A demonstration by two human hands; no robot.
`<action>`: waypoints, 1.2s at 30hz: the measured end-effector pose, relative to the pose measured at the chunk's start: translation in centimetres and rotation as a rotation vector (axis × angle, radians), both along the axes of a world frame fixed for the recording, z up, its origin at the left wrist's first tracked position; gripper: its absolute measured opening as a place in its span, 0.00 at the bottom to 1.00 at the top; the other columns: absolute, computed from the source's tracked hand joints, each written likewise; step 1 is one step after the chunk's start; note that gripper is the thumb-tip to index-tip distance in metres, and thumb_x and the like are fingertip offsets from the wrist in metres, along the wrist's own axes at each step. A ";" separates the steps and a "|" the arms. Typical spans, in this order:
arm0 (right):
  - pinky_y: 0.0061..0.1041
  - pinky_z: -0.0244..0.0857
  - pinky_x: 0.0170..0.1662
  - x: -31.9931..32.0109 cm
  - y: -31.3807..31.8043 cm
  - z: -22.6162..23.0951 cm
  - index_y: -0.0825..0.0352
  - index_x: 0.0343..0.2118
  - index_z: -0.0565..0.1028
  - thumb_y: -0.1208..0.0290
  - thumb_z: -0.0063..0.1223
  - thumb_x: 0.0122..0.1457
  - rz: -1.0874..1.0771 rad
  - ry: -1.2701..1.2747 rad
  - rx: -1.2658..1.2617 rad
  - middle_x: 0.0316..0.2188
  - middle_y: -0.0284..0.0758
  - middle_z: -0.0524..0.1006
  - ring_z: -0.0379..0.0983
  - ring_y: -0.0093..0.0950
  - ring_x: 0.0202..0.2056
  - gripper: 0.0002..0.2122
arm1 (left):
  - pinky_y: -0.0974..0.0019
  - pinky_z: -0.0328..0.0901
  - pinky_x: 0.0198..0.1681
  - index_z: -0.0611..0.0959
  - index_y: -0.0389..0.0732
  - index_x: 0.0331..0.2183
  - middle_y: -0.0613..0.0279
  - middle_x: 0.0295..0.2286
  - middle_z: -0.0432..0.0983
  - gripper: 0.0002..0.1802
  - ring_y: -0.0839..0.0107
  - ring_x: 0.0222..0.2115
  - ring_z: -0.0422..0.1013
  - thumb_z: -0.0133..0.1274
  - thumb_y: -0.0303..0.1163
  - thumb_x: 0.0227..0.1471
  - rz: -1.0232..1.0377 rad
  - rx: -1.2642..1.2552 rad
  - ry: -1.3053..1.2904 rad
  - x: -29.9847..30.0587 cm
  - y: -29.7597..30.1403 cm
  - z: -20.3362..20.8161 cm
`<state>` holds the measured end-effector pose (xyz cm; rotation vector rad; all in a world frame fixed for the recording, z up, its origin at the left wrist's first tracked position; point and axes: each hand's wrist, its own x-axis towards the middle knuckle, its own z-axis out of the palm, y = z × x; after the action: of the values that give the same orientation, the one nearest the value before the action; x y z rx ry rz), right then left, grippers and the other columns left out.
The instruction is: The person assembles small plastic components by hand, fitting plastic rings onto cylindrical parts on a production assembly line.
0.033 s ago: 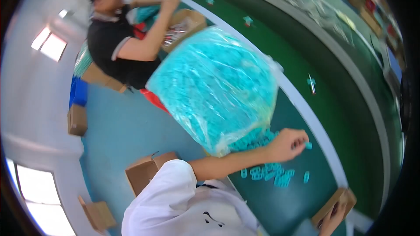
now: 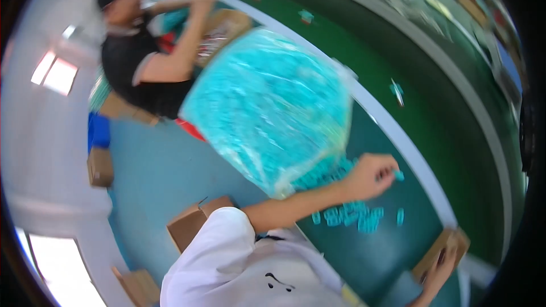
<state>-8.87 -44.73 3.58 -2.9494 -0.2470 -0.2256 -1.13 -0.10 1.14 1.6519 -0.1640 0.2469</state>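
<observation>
Fingers [image 2: 389, 169] of our left hand [image 2: 368, 176] pinch a small teal piece [image 2: 399, 175] right of frame centre, off their right side; below lies a loose teal piece [image 2: 400, 216], long axis up-down, nearer them than our right hand [image 2: 439, 270], lower right at a cardboard box [image 2: 430, 254], whose grip we can't tell.

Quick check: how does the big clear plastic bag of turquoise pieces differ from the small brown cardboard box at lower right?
Size: the big clear plastic bag looks far larger than the small brown cardboard box.
Look: the bag is see-through, showing turquoise contents; the box is opaque brown.
Shape: the bag bulges with creased, rounded sides; the box has straighter edges.
Shared: both lie along the pale strip.
</observation>
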 end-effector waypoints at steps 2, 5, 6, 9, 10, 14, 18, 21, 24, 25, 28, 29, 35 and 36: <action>0.28 0.69 0.54 0.5 4.7 4.3 0.74 0.53 0.72 0.81 0.53 0.58 -0.160 0.182 0.320 0.48 0.46 0.72 0.73 0.35 0.53 0.18 | 0.72 0.68 0.27 0.84 0.38 0.34 0.61 0.24 0.78 0.07 0.77 0.23 0.73 0.60 0.22 0.48 -0.030 -0.024 0.007 0.1 -0.1 1.2; 0.31 0.72 0.45 3.4 7.6 4.7 0.74 0.42 0.78 0.77 0.57 0.52 -0.213 0.185 0.324 0.39 0.43 0.78 0.79 0.36 0.39 0.13 | 0.72 0.68 0.27 0.85 0.38 0.34 0.61 0.24 0.79 0.07 0.76 0.22 0.73 0.58 0.22 0.49 0.027 0.195 -0.011 0.6 0.8 1.4; 0.34 0.71 0.39 4.3 8.7 5.3 0.73 0.38 0.79 0.72 0.59 0.52 -0.348 0.331 0.253 0.31 0.44 0.80 0.79 0.38 0.35 0.12 | 0.73 0.67 0.28 0.85 0.38 0.34 0.62 0.24 0.79 0.06 0.78 0.23 0.73 0.60 0.23 0.50 0.027 0.192 0.041 0.6 1.5 0.5; 0.30 0.66 0.28 3.9 7.9 5.3 0.73 0.34 0.80 0.74 0.58 0.52 -0.360 0.259 0.107 0.19 0.38 0.76 0.72 0.27 0.23 0.09 | 0.73 0.67 0.30 0.85 0.36 0.36 0.62 0.25 0.80 0.08 0.78 0.24 0.73 0.59 0.20 0.50 0.013 0.195 0.107 0.1 1.3 0.3; 0.30 0.66 0.28 3.4 8.0 5.7 0.73 0.34 0.80 0.74 0.58 0.52 -0.401 0.256 0.091 0.19 0.38 0.76 0.72 0.27 0.23 0.09 | 0.74 0.67 0.30 0.84 0.35 0.36 0.62 0.25 0.80 0.08 0.78 0.24 0.73 0.58 0.18 0.50 -0.008 0.172 0.121 0.2 1.1 0.6; 0.23 0.64 0.27 1.9 6.8 5.9 0.74 0.35 0.78 0.78 0.60 0.53 -0.460 0.301 0.275 0.18 0.35 0.73 0.67 0.21 0.22 0.07 | 0.75 0.67 0.29 0.84 0.33 0.36 0.62 0.25 0.80 0.08 0.78 0.25 0.74 0.58 0.19 0.51 -0.067 0.127 0.152 0.4 -0.2 0.4; 0.26 0.66 0.32 1.2 5.6 5.6 0.72 0.39 0.78 0.75 0.58 0.55 -0.350 0.302 0.268 0.28 0.39 0.75 0.71 0.28 0.26 0.09 | 0.75 0.67 0.29 0.83 0.33 0.36 0.62 0.25 0.80 0.07 0.78 0.24 0.74 0.58 0.19 0.52 -0.077 0.120 0.135 0.4 -0.3 0.0; 0.28 0.68 0.35 1.2 4.4 5.4 0.70 0.40 0.78 0.74 0.57 0.57 -0.299 0.330 0.111 0.32 0.42 0.75 0.73 0.33 0.30 0.10 | 0.75 0.66 0.29 0.84 0.33 0.36 0.63 0.25 0.80 0.08 0.79 0.24 0.73 0.58 0.19 0.51 -0.068 0.109 0.129 0.4 -0.4 0.0; 0.28 0.68 0.35 1.8 5.4 6.2 0.70 0.40 0.77 0.73 0.56 0.58 -0.261 0.376 0.058 0.32 0.42 0.75 0.73 0.33 0.32 0.09 | 0.75 0.66 0.29 0.84 0.34 0.37 0.63 0.25 0.79 0.08 0.79 0.24 0.72 0.58 0.19 0.51 -0.046 0.123 0.144 0.3 0.4 0.1; 0.28 0.67 0.34 2.1 6.2 6.4 0.70 0.40 0.77 0.74 0.56 0.59 -0.237 0.360 0.088 0.30 0.41 0.74 0.73 0.31 0.32 0.08 | 0.75 0.66 0.29 0.84 0.34 0.37 0.63 0.25 0.79 0.08 0.79 0.24 0.72 0.58 0.19 0.51 -0.014 0.120 0.150 0.0 0.7 0.1; 0.23 0.66 0.33 1.2 4.2 5.0 0.70 0.39 0.77 0.74 0.56 0.61 -0.162 0.071 0.261 0.32 0.38 0.76 0.72 0.25 0.30 0.07 | 0.75 0.66 0.28 0.84 0.34 0.37 0.64 0.25 0.79 0.09 0.80 0.23 0.72 0.59 0.19 0.51 0.041 0.109 0.133 -0.1 0.8 0.3; 0.21 0.65 0.33 0.9 4.2 5.4 0.70 0.39 0.77 0.74 0.55 0.62 -0.320 0.035 0.339 0.33 0.36 0.77 0.71 0.22 0.29 0.06 | 0.75 0.66 0.28 0.84 0.34 0.37 0.64 0.25 0.80 0.09 0.80 0.23 0.72 0.59 0.19 0.51 0.070 0.076 0.105 0.1 0.6 0.2; 0.16 0.61 0.31 1.8 16.0 6.4 0.67 0.44 0.79 0.75 0.52 0.65 -0.206 -0.006 0.792 0.33 0.31 0.76 0.67 0.16 0.27 0.08 | 0.77 0.67 0.28 0.85 0.33 0.38 0.62 0.27 0.82 0.09 0.80 0.24 0.76 0.59 0.19 0.53 0.117 -0.164 0.181 0.2 0.8 0.4; 0.17 0.61 0.30 2.8 18.5 6.6 0.67 0.46 0.80 0.78 0.52 0.63 -0.035 0.071 0.630 0.30 0.30 0.75 0.67 0.17 0.27 0.10 | 0.77 0.67 0.28 0.85 0.32 0.39 0.61 0.28 0.83 0.09 0.80 0.24 0.76 0.59 0.20 0.53 0.106 -0.182 0.184 0.1 1.0 0.5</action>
<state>-6.11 -26.22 10.21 -2.3321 -0.0893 -0.1639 -0.98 0.94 1.61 1.4951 0.0832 0.1827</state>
